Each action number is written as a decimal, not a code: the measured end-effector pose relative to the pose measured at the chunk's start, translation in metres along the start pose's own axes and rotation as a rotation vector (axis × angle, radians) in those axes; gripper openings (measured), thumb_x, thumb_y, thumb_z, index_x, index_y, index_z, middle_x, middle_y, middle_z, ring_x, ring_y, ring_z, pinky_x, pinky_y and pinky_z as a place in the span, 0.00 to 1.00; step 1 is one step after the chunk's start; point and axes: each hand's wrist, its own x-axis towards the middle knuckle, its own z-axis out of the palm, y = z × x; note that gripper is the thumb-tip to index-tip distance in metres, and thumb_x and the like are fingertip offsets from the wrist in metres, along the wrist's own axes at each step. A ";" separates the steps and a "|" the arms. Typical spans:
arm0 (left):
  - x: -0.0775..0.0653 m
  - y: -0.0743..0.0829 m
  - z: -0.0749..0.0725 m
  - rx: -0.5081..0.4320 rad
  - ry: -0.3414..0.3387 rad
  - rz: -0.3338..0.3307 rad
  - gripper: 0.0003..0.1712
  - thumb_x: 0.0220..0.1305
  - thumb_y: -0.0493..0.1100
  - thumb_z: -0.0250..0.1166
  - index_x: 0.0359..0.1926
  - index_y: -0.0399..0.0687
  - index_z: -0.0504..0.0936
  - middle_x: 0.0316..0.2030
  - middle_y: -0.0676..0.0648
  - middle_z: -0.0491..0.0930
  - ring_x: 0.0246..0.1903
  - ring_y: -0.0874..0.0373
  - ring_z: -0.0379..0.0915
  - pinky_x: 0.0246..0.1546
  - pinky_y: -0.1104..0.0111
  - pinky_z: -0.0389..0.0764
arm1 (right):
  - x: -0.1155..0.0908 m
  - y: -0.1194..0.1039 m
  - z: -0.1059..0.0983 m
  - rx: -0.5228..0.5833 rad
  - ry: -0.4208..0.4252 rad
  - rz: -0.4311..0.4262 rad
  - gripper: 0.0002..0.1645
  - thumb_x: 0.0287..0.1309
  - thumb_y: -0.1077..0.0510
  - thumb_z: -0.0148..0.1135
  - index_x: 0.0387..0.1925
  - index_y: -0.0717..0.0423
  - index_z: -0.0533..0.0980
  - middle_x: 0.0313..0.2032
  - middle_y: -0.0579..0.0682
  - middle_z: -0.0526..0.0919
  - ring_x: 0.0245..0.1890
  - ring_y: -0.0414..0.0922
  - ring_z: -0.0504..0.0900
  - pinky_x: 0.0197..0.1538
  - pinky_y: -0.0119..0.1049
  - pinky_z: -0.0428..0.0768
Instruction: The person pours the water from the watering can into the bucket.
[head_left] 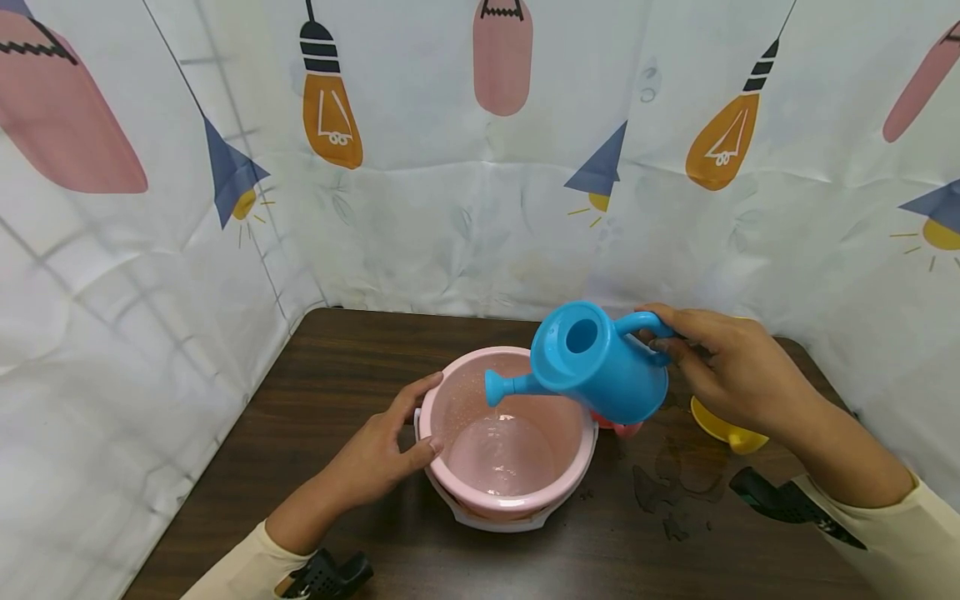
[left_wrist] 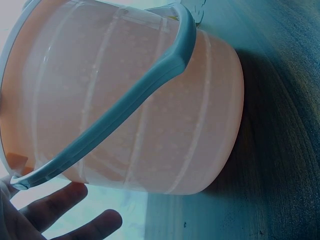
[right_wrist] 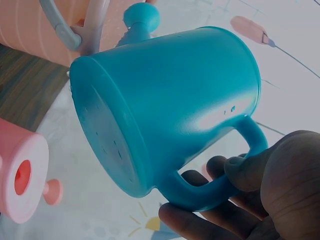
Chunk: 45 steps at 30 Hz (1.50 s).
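Observation:
My right hand (head_left: 723,362) grips the handle of a blue watering can (head_left: 611,379), fingers and thumb curled round it in the right wrist view. The can is tilted to the left, clear of the table, its spout over a pink bucket (head_left: 517,502). Water falls from the spout, and a little lies on the bucket's bottom. My left hand (head_left: 386,450) holds the bucket's left rim, thumb at the inside and fingers along the outside. In the left wrist view the bucket's pale carrying handle (left_wrist: 117,117) hangs down across its side. The bucket stands upright.
A red-pink watering can (right_wrist: 27,172) stands right of the bucket, partly hidden by it. A yellow watering can (head_left: 723,429) is beneath my right forearm. Wet patches (head_left: 675,479) lie on the dark wooden table (head_left: 300,425). A printed white cloth (head_left: 427,242) hangs behind.

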 end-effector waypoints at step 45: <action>0.000 -0.001 0.000 -0.021 -0.006 0.005 0.43 0.68 0.56 0.63 0.79 0.71 0.53 0.60 0.49 0.79 0.58 0.49 0.75 0.50 0.44 0.76 | -0.003 0.000 0.004 -0.049 0.052 -0.003 0.47 0.46 0.79 0.72 0.70 0.56 0.73 0.54 0.58 0.85 0.39 0.53 0.88 0.32 0.43 0.82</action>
